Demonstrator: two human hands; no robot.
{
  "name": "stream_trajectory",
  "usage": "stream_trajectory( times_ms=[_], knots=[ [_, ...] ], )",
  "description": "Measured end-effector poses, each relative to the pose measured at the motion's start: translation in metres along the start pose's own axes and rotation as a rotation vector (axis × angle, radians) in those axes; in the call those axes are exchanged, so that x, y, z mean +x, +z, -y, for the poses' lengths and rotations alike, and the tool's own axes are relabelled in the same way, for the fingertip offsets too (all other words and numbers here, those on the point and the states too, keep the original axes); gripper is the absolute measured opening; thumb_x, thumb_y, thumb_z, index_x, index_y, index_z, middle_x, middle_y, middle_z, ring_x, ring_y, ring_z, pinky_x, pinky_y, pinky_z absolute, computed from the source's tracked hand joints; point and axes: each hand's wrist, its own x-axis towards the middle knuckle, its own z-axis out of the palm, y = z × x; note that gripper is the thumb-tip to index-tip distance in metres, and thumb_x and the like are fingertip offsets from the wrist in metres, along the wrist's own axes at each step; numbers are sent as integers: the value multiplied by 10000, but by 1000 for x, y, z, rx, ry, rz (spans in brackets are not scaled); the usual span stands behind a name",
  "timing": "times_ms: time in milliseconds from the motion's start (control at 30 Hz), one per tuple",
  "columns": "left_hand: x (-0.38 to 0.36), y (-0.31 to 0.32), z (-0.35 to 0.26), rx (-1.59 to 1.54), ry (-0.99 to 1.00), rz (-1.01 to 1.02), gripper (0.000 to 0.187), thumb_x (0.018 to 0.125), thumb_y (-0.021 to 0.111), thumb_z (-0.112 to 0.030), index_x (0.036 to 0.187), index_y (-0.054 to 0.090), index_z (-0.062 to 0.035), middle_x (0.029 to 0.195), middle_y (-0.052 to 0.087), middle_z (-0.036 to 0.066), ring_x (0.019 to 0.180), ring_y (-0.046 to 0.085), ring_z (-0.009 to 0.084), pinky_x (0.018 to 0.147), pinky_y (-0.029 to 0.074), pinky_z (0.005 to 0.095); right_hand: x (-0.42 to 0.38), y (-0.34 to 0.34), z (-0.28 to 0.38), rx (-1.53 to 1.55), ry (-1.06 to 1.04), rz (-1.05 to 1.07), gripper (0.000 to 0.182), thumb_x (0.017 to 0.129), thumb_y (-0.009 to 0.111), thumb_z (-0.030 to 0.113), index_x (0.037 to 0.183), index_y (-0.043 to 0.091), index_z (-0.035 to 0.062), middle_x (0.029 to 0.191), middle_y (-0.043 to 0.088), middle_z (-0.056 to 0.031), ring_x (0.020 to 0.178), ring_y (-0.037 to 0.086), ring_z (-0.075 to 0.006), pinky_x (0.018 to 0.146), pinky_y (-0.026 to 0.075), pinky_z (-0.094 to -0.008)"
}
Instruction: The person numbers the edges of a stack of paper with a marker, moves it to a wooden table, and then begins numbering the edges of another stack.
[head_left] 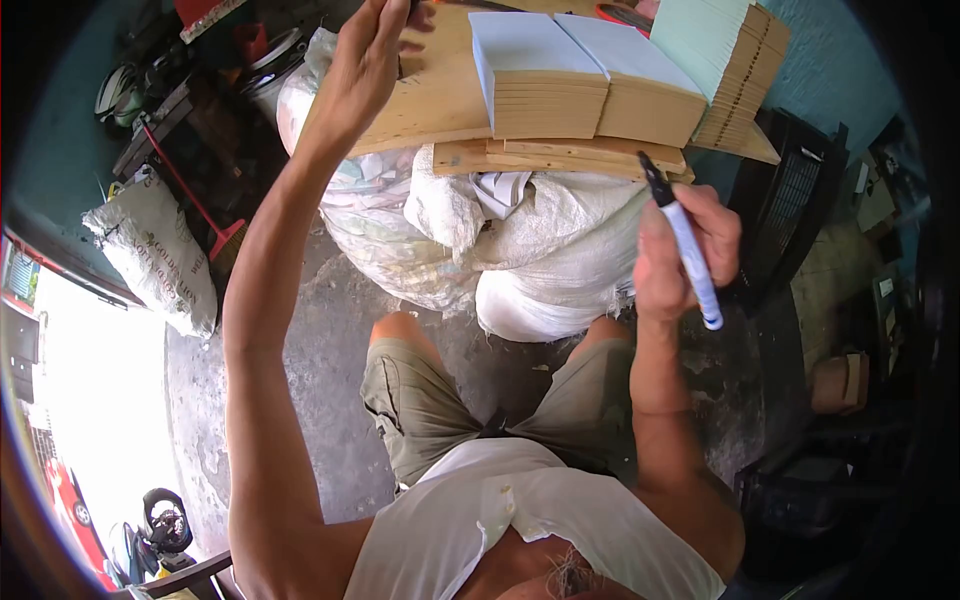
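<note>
My right hand [690,245] grips a white marker [690,252] with a black front end. The marker slants, its black end up near the table's front edge and its white end down toward me. My left hand [375,60] is raised over the left part of the wooden table [430,95], its fingertips blurred and partly cut off by the top edge of the view. Its fingers are curled near a small dark thing that I cannot make out. Two stacks of pale-covered pads [540,75] stand side by side on the table, nearer my right hand.
Farther right stands a taller stack of spiral-edged books [745,80]. Stuffed white sacks [560,250] bulge beneath the table in front of my knees. To the left are a printed sack [160,245] and a red-handled broom [190,190]. A dark slatted object [790,190] stands at right.
</note>
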Motion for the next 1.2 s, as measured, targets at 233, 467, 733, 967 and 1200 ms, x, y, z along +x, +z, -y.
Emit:
stream_trajectory(
  times_ms=[233,467,733,967,1200],
  knots=[
    [111,51,90,-120,-173,235,563,1012,464,-519,1201,575,0,1127,646,112,1066,620,225,847,504,413,4,34,-70,101,-58,1,307,779,689,-73,1060,568,-46,853,629,-123,725,595,-122,645,487,-230],
    [119,87,69,547,122,543,284,981,483,-229,952,624,15,841,664,232,826,649,387,749,490,456,22,46,-94,-114,-212,53,283,778,664,-35,1053,600,-42,808,634,-124,622,556,-100,569,453,-214],
    [104,94,80,561,325,522,252,960,498,-205,973,580,33,914,642,274,868,637,430,756,478,500,13,38,-119,292,97,6,265,825,602,-43,1082,538,-44,838,623,-142,621,600,-138,530,510,-266],
    [98,95,74,526,245,508,293,988,487,-238,983,579,41,953,639,284,922,630,440,805,478,509,24,48,-113,87,0,-6,245,784,560,-6,1024,558,-54,781,555,-146,542,504,-137,449,462,-281],
    [97,96,79,493,288,471,300,995,481,-238,993,583,44,996,640,281,982,620,436,846,474,508,19,38,-122,95,23,0,282,773,658,-19,1045,582,-35,781,606,-85,605,568,-109,531,476,-235]
  ],
)
